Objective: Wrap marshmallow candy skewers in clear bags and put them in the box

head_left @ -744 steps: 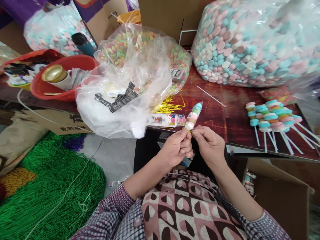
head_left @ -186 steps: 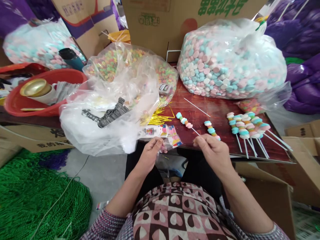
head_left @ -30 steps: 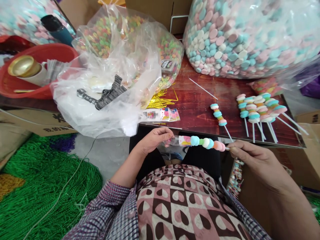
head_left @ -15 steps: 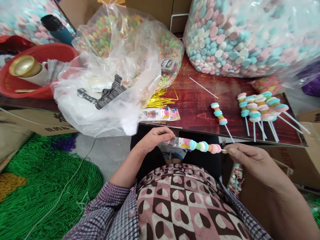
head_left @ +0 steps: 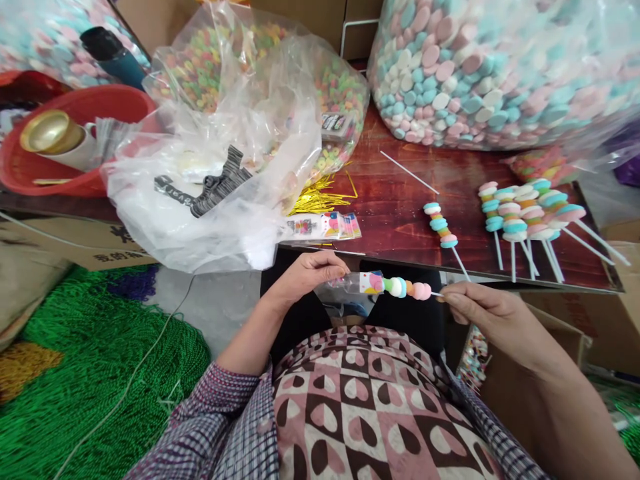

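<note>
My left hand (head_left: 320, 268) pinches the end of a clear printed plastic bag (head_left: 369, 283) over my lap. A candy skewer (head_left: 399, 287), strung with pink, orange, white, blue and green pieces, lies level with its left end inside the bag's mouth. My right hand (head_left: 475, 305) grips the skewer's white stick at the other end. The pink pieces and part of the stick are outside the bag. Above, on the table, rest one finished-looking skewer (head_left: 440, 225) and a loose white stick (head_left: 410, 172).
On the red-brown table (head_left: 390, 230), several candy skewers (head_left: 525, 210) lie at the right edge. Flat printed bags (head_left: 323, 227) and gold twist ties (head_left: 323, 197) sit near the front. Big bags of marshmallows (head_left: 450, 87) and ring candy (head_left: 200, 67) stand behind; a red basin (head_left: 120, 107) is left.
My right hand has moved left, pushing the skewer deeper into the bag; the blue end piece is now covered by the printed part. My left hand has stayed nearly in place.
</note>
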Motion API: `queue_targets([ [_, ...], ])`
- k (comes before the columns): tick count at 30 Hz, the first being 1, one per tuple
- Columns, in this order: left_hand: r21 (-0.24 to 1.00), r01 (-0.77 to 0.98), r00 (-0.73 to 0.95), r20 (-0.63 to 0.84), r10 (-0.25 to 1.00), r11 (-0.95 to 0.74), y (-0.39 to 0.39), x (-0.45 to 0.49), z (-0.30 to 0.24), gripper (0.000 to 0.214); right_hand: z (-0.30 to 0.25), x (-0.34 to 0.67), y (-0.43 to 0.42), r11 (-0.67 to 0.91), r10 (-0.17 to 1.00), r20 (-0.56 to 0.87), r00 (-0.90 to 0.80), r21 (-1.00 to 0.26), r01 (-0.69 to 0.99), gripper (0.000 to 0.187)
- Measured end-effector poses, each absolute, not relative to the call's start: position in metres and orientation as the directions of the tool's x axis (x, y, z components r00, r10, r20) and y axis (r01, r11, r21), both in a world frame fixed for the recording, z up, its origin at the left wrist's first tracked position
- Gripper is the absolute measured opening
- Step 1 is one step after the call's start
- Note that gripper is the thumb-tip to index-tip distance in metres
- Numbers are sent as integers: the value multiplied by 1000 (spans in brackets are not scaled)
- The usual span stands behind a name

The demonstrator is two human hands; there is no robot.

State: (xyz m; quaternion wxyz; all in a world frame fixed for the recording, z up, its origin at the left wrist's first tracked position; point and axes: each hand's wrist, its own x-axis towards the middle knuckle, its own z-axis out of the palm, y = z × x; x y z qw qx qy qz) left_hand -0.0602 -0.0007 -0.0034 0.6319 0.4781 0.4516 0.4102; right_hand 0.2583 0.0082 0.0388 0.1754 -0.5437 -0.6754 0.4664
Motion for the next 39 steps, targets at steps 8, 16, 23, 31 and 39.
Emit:
queue_targets([
  [8,991,-82,208,-84,974,103,15,-52,25,23,23,241,9,-82,937,-199,-288,-925,371,30],
  [16,694,-720,69,55,996,11,30,-25,67,73,7,184,7,-268,952,-241,-187,-954,-132,28],
  [23,727,-685,17,81,997,-47,25,-9,59,40,10,159,-1,-323,931,-261,-254,-915,-242,29],
  [31,721,-693,-17,-28,999,8,20,4,53,31,4,147,-6,-315,946,-270,-179,-896,-314,29],
  [39,774,-633,33,15,999,9,17,0,47,29,10,142,-8,-366,925,-303,-230,-871,-327,31],
])
